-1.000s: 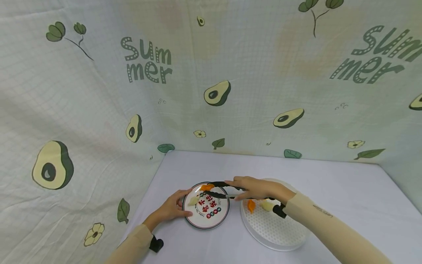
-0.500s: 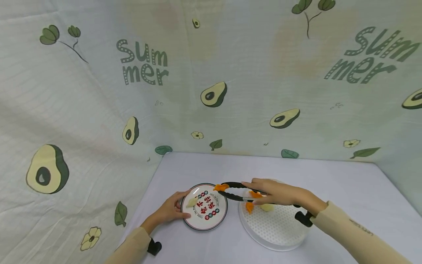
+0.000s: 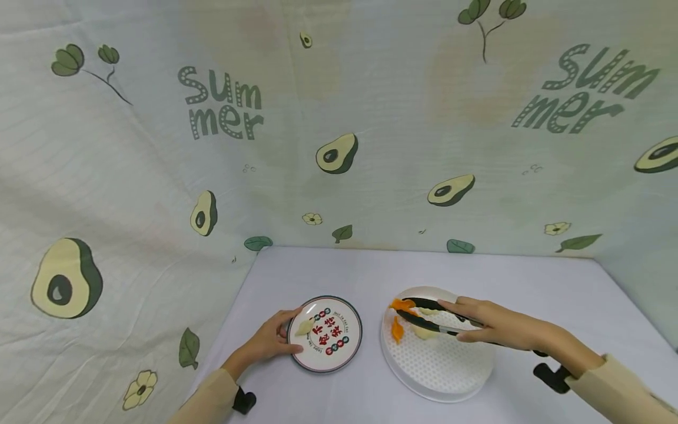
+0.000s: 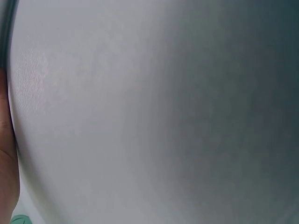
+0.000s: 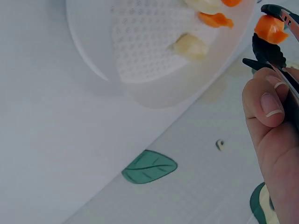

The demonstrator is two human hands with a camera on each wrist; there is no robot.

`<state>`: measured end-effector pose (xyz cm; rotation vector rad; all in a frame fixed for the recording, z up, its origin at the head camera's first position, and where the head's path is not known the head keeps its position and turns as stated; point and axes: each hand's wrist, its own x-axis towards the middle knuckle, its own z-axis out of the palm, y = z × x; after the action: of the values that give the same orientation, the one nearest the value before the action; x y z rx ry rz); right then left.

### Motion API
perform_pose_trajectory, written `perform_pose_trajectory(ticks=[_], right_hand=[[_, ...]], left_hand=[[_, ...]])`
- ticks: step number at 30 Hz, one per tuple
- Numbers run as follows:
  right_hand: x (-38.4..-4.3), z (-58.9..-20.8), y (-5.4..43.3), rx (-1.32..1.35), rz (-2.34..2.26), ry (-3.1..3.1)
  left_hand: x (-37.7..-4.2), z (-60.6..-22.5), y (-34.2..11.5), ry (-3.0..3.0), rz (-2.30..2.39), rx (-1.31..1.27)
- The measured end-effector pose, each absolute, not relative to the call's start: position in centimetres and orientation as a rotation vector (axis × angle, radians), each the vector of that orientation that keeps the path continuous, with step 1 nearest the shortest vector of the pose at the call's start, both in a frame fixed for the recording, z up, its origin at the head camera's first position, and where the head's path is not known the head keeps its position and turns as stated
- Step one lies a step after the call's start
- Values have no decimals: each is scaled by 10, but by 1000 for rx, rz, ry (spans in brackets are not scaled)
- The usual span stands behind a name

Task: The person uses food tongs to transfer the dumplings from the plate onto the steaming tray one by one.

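Black-tipped tongs point(image 3: 418, 321) are gripped in my right hand point(image 3: 498, 321). Between their tips is an orange dumpling point(image 5: 270, 30), which in the head view overlaps the far left of the round white steamer tray point(image 3: 450, 374). My left hand point(image 3: 267, 338) holds the left rim of a small white plate point(image 3: 346, 347) with red lettering, thumb and fingers apart along the edge. One pale dumpling point(image 3: 304, 327) lies on that plate. Inside the tray, another orange dumpling point(image 3: 397, 331) and pale dumplings point(image 5: 191, 46) sit on the dotted base.
A white cloth covers the table point(image 3: 371, 271). Behind it and at the left hangs a curtain point(image 3: 392, 147) printed with avocados and leaves. The plate stands to the left of the tray, with a gap between them.
My right hand has moved right, carrying the orange dumpling in the tongs from over the plate to over the tray. The left hand stays at the plate's rim.
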<state>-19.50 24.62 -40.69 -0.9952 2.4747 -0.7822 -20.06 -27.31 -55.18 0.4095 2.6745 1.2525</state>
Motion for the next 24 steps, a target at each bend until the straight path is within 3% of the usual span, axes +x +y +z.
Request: perform_pose_trajectory(ticks=[8,24], right_hand=[[-185,-418,276,-883,-801,2500],[-178,-434,307,-943,-714,2544]], left_hand=[[-200,-553,-274,2683,1242,407],[-198,-551,-273,2687,1234,421]])
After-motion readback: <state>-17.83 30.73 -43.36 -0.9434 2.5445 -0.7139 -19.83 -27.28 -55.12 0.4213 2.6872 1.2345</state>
